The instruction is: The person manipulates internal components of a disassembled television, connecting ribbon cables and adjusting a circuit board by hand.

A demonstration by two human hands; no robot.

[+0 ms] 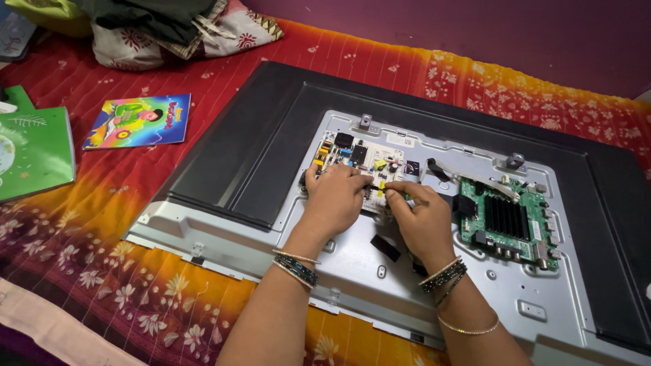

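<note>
While the white power board (pixel 359 163) is lying face-up on the flat-screen's metal back panel (pixel 352 271), I am pinching a small black-and-yellow tool (pixel 381 190), lying crosswise, in my right hand (pixel 424 220), my left hand (pixel 336 200) pressing flat, both directly over the board.

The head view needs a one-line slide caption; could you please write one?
Two hands, left and right, work a small tool on a circuit board inside an opened television.

We rest our left hand (pixel 334 196) on the white power board (pixel 359 166) of the opened television (pixel 285 135), while our right hand (pixel 424 220) pinches a thin screwdriver (pixel 388 191) beside the green mainboard (pixel 505 220).
</note>
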